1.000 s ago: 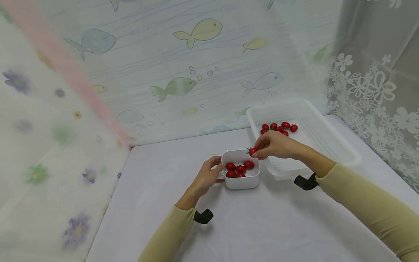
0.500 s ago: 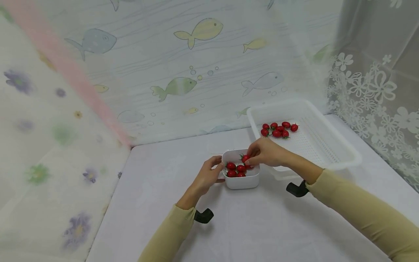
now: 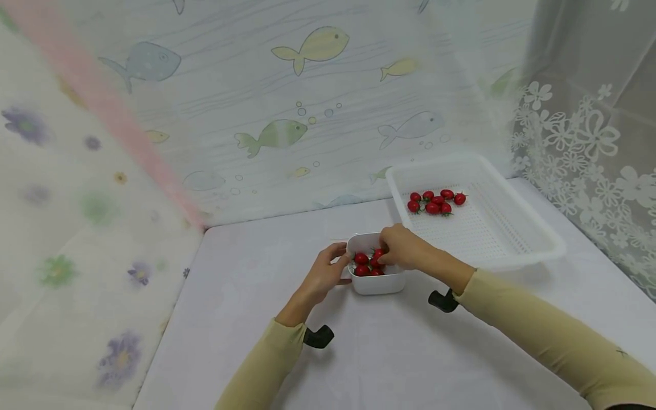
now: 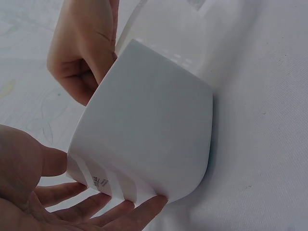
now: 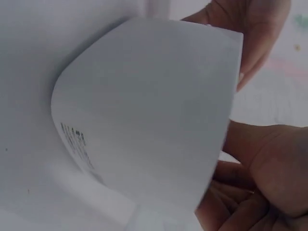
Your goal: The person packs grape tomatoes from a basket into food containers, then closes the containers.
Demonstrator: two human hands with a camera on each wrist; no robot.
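Note:
A small white box point(image 3: 379, 286) stands on the cloth, with several red cherry tomatoes point(image 3: 361, 270) inside. My left hand point(image 3: 324, 273) holds the box at its left side; in the left wrist view the thumb is at the rim and the fingers spread along the wall. My right hand point(image 3: 405, 249) reaches over the box's right rim, its fingertips down among the fruit and pinching a cherry tomato point(image 3: 378, 252). In both wrist views the box wall point(image 4: 144, 120) hides the tomatoes and the right fingertips.
A large white perforated basket point(image 3: 533, 228) stands behind and to the right, with several more cherry tomatoes point(image 3: 433, 208) near its back left. White cloth point(image 3: 389, 353) covers the table. Patterned curtains point(image 3: 215, 74) close off the back and sides.
My right hand has carried the cherry tomato left and down, from above the box's right rim to inside it. My left hand and the box have stayed in place.

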